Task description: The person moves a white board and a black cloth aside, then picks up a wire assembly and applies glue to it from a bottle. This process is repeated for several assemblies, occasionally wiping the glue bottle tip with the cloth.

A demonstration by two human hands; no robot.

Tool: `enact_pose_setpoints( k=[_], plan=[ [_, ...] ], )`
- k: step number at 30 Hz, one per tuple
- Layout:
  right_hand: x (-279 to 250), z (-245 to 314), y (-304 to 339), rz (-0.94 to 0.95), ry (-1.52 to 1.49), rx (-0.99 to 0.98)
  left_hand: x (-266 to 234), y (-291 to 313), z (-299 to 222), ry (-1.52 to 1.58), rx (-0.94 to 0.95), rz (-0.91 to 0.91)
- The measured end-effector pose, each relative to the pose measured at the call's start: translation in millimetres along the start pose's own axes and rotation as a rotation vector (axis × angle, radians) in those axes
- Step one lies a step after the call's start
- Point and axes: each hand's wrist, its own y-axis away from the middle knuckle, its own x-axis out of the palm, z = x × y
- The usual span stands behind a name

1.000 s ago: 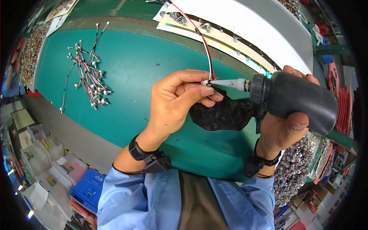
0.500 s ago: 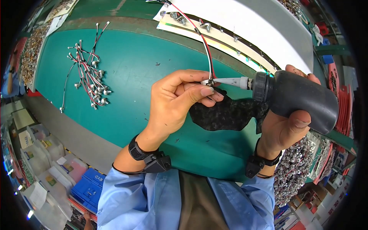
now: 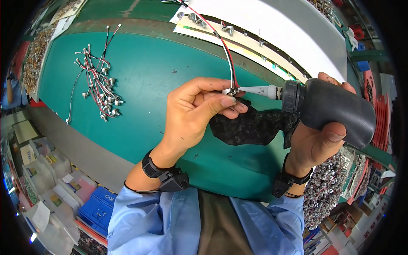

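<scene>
My left hand (image 3: 193,111) pinches a small metal component (image 3: 233,91) between thumb and fingers. Red, black and white wires (image 3: 225,41) rise from it toward the upper edge of the view. My right hand (image 3: 315,143) is wrapped round a black squeeze bottle (image 3: 340,111), tilted almost level. Its pale tapered nozzle (image 3: 258,90) points left, and the tip meets or nearly touches the component where the wires join. Whether any liquid comes out is too small to tell. Beneath the hands lies a dark, stained cloth (image 3: 244,128).
Several wired metal components (image 3: 102,89) lie in a loose pile on the green tabletop (image 3: 140,68). A white rack (image 3: 250,44) holding small parts stands at the back. More components are heaped (image 3: 325,187) at the right. Plastic bins (image 3: 97,208) stand at the lower left.
The wires above the component have swayed slightly to the left. Both hands and the bottle hold almost the same place.
</scene>
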Motion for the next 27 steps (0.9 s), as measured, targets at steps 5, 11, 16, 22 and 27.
enact_pose_setpoints(
  k=[5, 11, 16, 22, 27],
  plan=[
    [-0.2, 0.3, -0.6, 0.004, -0.003, 0.001, -1.5, -0.4, -1.0, 0.046, -0.018, 0.011],
    [-2.0, 1.1, -0.9, 0.004, 0.005, 0.009, 0.8, -0.5, 0.8, 0.016, 0.012, 0.003],
    [-1.9, 0.6, -1.0, 0.009, 0.010, 0.015, -0.2, 0.0, 1.7, 0.027, 0.009, 0.008],
    [-0.8, 0.0, -0.9, 0.002, 0.008, 0.016, -2.9, -1.2, -1.3, 0.106, -0.039, 0.044],
    [-2.9, -4.1, -7.9, 0.003, 0.029, 0.016, -1.4, -4.1, -6.0, 0.136, -0.061, 0.042]
  ],
)
